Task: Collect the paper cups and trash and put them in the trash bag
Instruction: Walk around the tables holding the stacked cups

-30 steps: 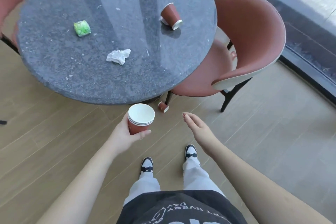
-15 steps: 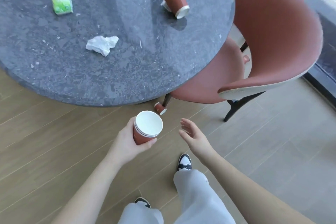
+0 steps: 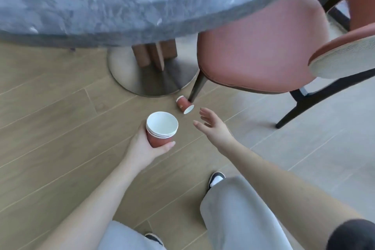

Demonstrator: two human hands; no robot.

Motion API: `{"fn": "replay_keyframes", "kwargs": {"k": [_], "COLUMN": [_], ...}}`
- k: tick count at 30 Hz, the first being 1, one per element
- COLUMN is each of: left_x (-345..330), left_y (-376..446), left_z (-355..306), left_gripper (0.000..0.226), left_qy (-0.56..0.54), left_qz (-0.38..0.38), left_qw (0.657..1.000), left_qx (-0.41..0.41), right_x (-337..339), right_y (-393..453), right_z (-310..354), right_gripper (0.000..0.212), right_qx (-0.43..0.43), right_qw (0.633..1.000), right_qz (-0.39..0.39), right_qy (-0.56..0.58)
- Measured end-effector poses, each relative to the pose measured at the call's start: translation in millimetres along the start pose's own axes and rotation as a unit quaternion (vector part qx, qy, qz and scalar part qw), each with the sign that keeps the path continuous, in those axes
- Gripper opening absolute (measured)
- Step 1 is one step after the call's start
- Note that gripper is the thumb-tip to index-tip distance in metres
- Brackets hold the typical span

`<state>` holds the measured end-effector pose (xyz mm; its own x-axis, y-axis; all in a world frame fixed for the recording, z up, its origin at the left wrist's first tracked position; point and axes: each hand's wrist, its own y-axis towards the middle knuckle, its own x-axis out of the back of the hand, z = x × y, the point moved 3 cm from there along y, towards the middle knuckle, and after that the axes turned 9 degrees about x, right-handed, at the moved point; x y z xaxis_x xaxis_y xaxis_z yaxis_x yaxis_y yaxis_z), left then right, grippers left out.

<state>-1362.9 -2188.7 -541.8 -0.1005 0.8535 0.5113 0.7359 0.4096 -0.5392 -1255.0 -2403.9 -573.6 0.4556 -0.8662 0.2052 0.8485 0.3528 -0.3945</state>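
My left hand (image 3: 144,149) grips a stack of red paper cups (image 3: 161,129) with white insides, held upright above the wooden floor. A single red paper cup (image 3: 184,105) lies on its side on the floor, beside the black front leg of the chair. My right hand (image 3: 215,128) reaches toward it with fingers spread and holds nothing; it is a short way from the cup and does not touch it. The trash on the table top and the trash bag are out of view.
The grey stone round table (image 3: 142,6) overhangs at the top, on a round metal base (image 3: 150,79). A red chair (image 3: 263,46) stands at the right, its black leg (image 3: 197,87) next to the fallen cup. My legs and shoes fill the bottom.
I have bent down and moved closer, so the table top slid out of view and its base appeared. My right hand has stretched forward toward the cup on the floor. The left still holds the stack.
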Motion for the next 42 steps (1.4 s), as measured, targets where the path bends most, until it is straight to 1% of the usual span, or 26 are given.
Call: {"fn": "replay_keyframes", "kwargs": {"k": [3,6,9,13,16,18,21,24,31,33,35,38,42], "left_x": [-25,-46,-61,-78,-86,-90,-92,-95,-101,-103,-105,-107,-109], "left_y": [40,81,118,155,174,186,204,216,231,231,231,233,236], "left_z": [25,49,70,102,126,137,151,159,167,168,170,173,178], "left_gripper": [0.071,0.073,0.071,0.073,0.071,0.069,0.068,0.073,0.079,0.081,0.078,0.073,0.072], "left_qy": [-0.05,-0.088,-0.076,-0.038,-0.036,-0.045,-0.071,-0.072,-0.087,-0.085,-0.082,-0.088,-0.089], "left_qz": [0.028,0.062,0.076,0.082,0.084,0.085,0.091,0.093,0.077,0.077,0.078,0.079,0.073], "left_qw": [0.998,0.993,0.993,0.994,0.993,0.992,0.99,0.99,0.99,0.991,0.991,0.99,0.991], "left_qx": [0.031,0.046,0.052,0.059,0.075,0.079,0.081,0.082,0.075,0.075,0.074,0.071,0.068], "right_x": [-11,-18,-22,-29,-44,-53,-62,-66,-78,-77,-76,-75,-77], "right_y": [39,78,113,158,186,200,221,244,269,266,261,257,252], "right_z": [-36,-64,-92,-131,-160,-178,-202,-219,-237,-238,-236,-236,-239], "right_gripper": [0.06,0.06,0.065,0.062,0.066,0.073,0.075,0.074,0.068,0.071,0.078,0.077,0.077], "right_qx": [0.01,0.028,0.025,0.018,0.02,0.023,0.067,0.103,0.11,0.118,0.141,0.174,0.219], "right_qw": [0.999,0.993,0.985,0.966,0.951,0.923,0.849,0.803,0.747,0.738,0.734,0.733,0.71], "right_qz": [0.022,0.035,0.049,0.06,0.076,0.1,0.148,0.157,0.185,0.188,0.184,0.169,0.134], "right_qy": [-0.041,-0.105,-0.166,-0.249,-0.3,-0.372,-0.503,-0.566,-0.629,-0.637,-0.639,-0.635,-0.656]}}
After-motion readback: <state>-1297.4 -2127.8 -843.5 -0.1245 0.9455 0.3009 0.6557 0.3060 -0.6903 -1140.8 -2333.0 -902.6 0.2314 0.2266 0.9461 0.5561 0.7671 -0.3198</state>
